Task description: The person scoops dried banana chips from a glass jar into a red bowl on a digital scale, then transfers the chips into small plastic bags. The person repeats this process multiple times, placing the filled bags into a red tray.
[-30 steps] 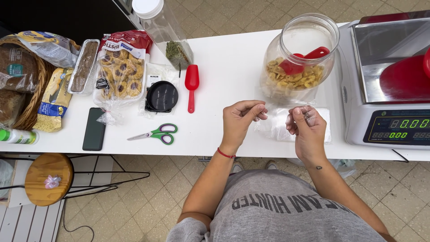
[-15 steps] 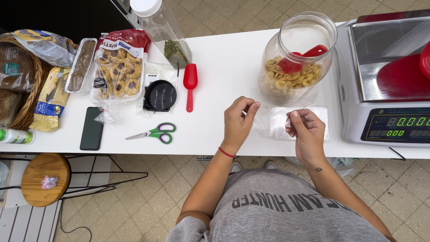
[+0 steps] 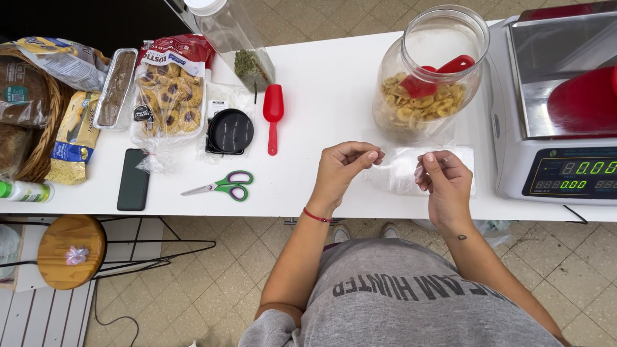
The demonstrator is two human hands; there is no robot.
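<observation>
Left to right, placed relative to the glass jar (image 3: 429,71) of banana chips with a red scoop inside: far left, a black phone (image 3: 133,179); then green-handled scissors (image 3: 220,186); then a red scoop (image 3: 273,115) lying on the white table (image 3: 321,77). Just below the jar, the left hand (image 3: 340,170) and right hand (image 3: 442,183) each pinch one edge of a clear plastic bag (image 3: 402,170). Right of the jar, a digital scale (image 3: 559,173).

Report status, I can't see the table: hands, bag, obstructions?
Left hand and right hand pinching clear plastic bag. Glass jar of banana chips just behind.
</observation>
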